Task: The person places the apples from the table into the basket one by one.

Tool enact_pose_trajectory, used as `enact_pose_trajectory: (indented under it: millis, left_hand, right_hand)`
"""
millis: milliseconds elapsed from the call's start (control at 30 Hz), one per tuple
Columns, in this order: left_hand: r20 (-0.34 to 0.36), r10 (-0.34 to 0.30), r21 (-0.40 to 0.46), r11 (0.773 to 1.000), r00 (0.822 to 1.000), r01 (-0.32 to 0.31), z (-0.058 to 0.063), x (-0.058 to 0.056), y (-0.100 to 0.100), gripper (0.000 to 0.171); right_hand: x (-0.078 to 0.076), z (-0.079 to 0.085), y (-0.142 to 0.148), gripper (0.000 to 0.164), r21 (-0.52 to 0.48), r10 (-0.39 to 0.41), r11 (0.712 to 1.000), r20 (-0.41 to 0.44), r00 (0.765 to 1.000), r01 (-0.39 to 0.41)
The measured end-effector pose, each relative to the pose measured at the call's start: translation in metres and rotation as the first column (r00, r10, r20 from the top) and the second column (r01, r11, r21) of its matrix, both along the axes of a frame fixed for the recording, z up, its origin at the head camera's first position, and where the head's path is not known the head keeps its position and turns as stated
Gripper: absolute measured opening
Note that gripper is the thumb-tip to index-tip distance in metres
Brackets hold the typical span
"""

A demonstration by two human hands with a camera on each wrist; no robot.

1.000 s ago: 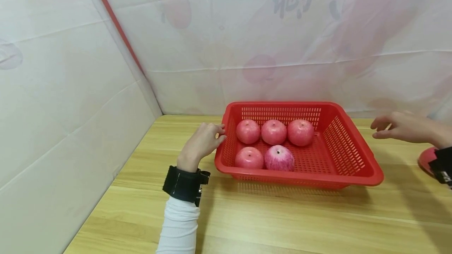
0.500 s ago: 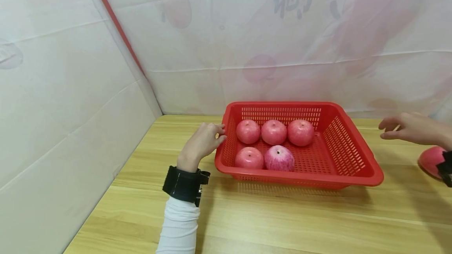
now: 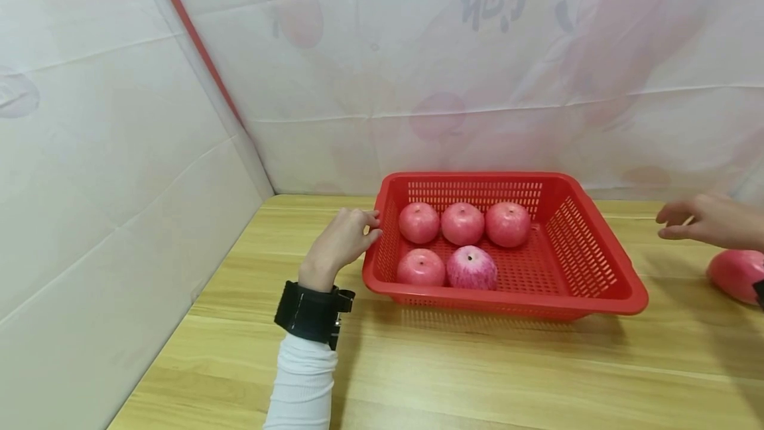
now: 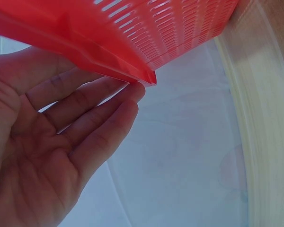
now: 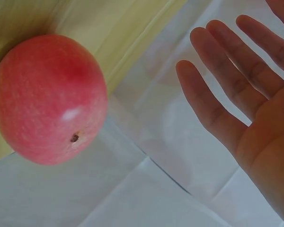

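Observation:
My left hand (image 3: pixel 341 244) is at the left rim of a red plastic basket (image 3: pixel 513 300), its fingertips touching the edge. In the left wrist view, its fingers (image 4: pixel 102 135) extend nearly straight against the basket's rim (image 4: pixel 109 64), which hides part of the hand. Over the table at the right, my right hand (image 3: pixel 716 221) holds nothing, with its fingers loosely spread. Close to it, a lone red apple (image 3: pixel 737 275) rests on the wood, partly covered by the wrist strap. That apple (image 5: pixel 49 99) is apart from the fingers (image 5: pixel 232 78) in the right wrist view.
Several apples lie in the basket: a back row with a red apple (image 3: pixel 463 223) in its middle, then a red apple (image 3: pixel 421 268) and a streaked purple-pink apple (image 3: pixel 472 269) in front. White printed sheeting (image 3: pixel 370 71) borders the wooden table (image 3: pixel 418 377) behind and at left.
My right hand has moved to the right, away from the basket, so more of the lone apple shows. My left hand and the basket have stayed in place.

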State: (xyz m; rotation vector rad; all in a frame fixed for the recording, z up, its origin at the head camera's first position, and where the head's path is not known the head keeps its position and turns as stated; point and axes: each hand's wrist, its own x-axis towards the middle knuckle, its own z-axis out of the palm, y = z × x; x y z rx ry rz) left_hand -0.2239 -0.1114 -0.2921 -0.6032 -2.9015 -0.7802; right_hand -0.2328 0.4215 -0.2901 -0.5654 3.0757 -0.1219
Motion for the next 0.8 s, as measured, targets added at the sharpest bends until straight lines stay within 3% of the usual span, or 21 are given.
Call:
enact_pose_trajectory:
  millis: [233, 500, 800]
  left_hand:
    - [-0.008, -0.006, 0.004, 1.0, 1.0, 0.006, 0.0, 0.0, 0.0, 0.021]
    - [-0.008, -0.003, 0.012, 1.0, 1.0, 0.003, 0.001, 0.0, -0.001, 0.021]
    - [-0.015, 0.001, -0.004, 1.0, 1.0, -0.001, 0.001, 0.001, -0.001, 0.02]
  right_hand:
    - [-0.002, -0.005, 0.014, 0.016, -0.057, 0.024, 0.998, -0.052, 0.998, -0.027]
    - [-0.005, -0.003, 0.022, 0.021, -0.068, -0.023, 0.997, 0.074, 0.997, 0.028]
    - [0.0, -0.012, 0.037, 0.019, -0.084, -0.021, 0.996, -0.099, 0.995, 0.013]
